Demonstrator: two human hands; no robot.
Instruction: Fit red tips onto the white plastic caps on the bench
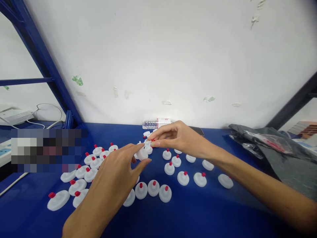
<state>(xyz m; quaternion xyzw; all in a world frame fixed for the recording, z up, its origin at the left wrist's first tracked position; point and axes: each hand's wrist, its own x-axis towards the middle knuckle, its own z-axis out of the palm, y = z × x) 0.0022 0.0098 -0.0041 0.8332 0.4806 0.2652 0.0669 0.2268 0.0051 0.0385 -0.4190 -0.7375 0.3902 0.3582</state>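
My left hand (116, 172) grips a round white plastic disc (142, 154) by its edge, between thumb and fingers. Just above and to the right, my right hand (179, 138) has its thumb and fingertips pinched around a small white piece (147, 143) at the disc's top. The fingertips hide whether the two parts touch. Around both hands on the blue table (198, 211) lie several white discs with a red cap on a short stem, such as one white disc (165, 195) below the hands and another white disc (61, 200) at the left.
Against the white wall (158, 66) lies a clear bottle (150, 124), with a dark flat object (198, 131) behind my right wrist. Grey plastic bags (279, 152) are heaped at the right. A blue metal post (44, 56) rises at the left, near white cables (55, 123).
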